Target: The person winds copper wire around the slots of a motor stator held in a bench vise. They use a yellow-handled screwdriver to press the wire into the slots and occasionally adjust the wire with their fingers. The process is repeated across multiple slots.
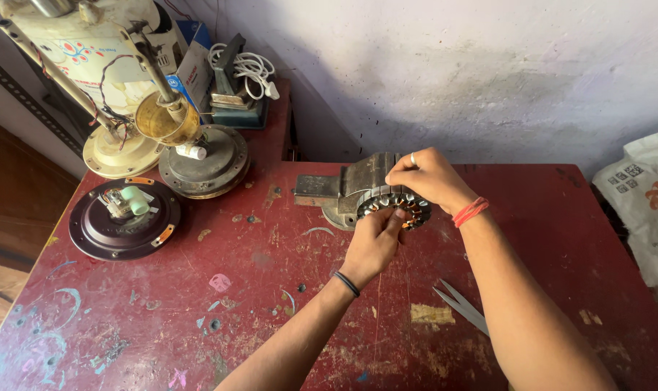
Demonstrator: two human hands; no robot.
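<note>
A round metal stator [403,205] with copper windings and orange insulation is held up over the worn red table [199,304], just in front of a grey bench vise [347,190]. My left hand [372,242] grips its near edge from below, a black band on the wrist. Over the stator's far rim lie the fingers of my right hand [429,177], which wears a ring and a red thread on the wrist.
A dark round fan motor housing [124,219] lies at the left, and further fan motor parts [202,159] stand behind it. Boxes and a white cable [248,69] are at the back. Scissors [461,305] lie by my right forearm. A printed white sack [644,203] is at the right.
</note>
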